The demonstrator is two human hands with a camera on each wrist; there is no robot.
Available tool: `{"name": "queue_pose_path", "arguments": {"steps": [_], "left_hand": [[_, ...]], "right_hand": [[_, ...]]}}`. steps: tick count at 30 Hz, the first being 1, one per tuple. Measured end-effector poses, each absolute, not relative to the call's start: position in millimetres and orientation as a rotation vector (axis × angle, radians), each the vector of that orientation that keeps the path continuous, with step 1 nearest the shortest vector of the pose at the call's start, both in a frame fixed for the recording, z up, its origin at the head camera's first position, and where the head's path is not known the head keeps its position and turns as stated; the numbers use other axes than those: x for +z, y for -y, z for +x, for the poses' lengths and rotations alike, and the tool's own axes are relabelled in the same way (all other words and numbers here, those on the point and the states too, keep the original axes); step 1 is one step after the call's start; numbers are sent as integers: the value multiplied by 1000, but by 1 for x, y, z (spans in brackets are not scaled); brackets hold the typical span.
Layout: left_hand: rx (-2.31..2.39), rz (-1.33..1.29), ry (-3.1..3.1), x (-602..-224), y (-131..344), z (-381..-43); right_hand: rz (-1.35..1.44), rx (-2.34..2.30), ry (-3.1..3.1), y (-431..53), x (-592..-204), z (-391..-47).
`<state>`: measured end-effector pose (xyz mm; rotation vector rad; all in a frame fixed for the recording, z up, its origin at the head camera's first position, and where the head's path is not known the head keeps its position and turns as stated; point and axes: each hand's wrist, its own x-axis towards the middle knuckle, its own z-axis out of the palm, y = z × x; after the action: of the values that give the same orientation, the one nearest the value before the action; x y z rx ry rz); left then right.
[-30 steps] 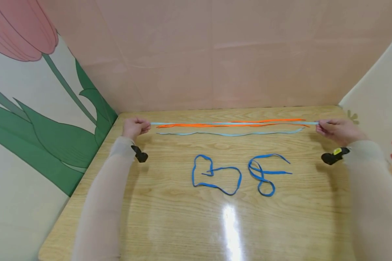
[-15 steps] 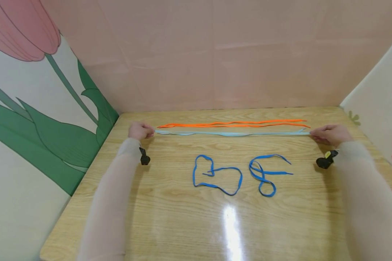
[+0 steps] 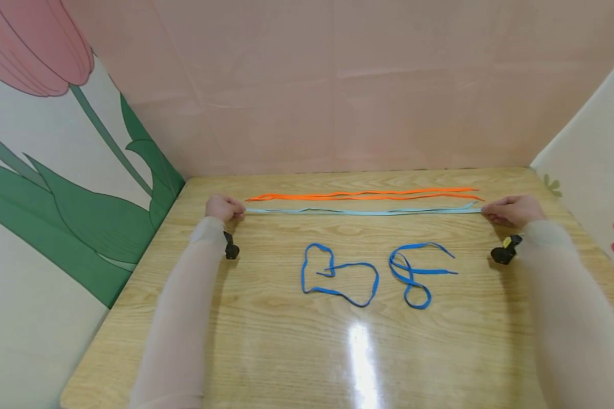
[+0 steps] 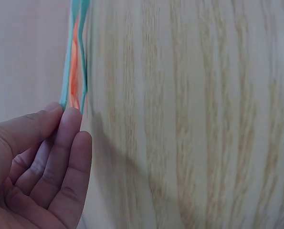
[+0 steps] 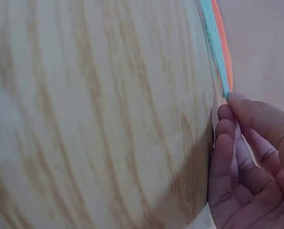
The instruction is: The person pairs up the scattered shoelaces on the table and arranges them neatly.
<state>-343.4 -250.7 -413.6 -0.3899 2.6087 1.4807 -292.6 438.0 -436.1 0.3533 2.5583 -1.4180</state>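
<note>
A light blue shoelace [image 3: 368,213] is stretched straight from side to side near the far part of the table. Its left end is pinched between thumb and fingertips of my left hand [image 3: 223,208]; the left wrist view shows this lace [image 4: 66,78] leaving the fingertips. My right hand [image 3: 517,211] pinches the other end, seen as a teal woven strip [image 5: 215,43] in the right wrist view. A second light blue lace [image 3: 469,204] lies along the held one, mostly overlapped by it. Just beyond run two orange shoelaces [image 3: 358,195], nearly side by side.
Two blue shoelaces lie nearer on the wooden table [image 3: 276,352]: a loosely looped one [image 3: 303,272] at the middle and a curled one [image 3: 418,307] to its right. A pink backdrop [image 3: 332,102] rises behind the table, with patterned panels at both sides.
Both hands have brought the taut light blue lace nearer, from over the orange laces to along the second light blue one. The hands have also drawn slightly inward.
</note>
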Motion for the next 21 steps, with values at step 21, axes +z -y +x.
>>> {"name": "queue_pose_path", "arguments": {"steps": [21], "left_hand": [[1516, -430, -2509, -424, 249, -353]], "right_hand": [[374, -1332, -2597, -440, -438, -297]]}}
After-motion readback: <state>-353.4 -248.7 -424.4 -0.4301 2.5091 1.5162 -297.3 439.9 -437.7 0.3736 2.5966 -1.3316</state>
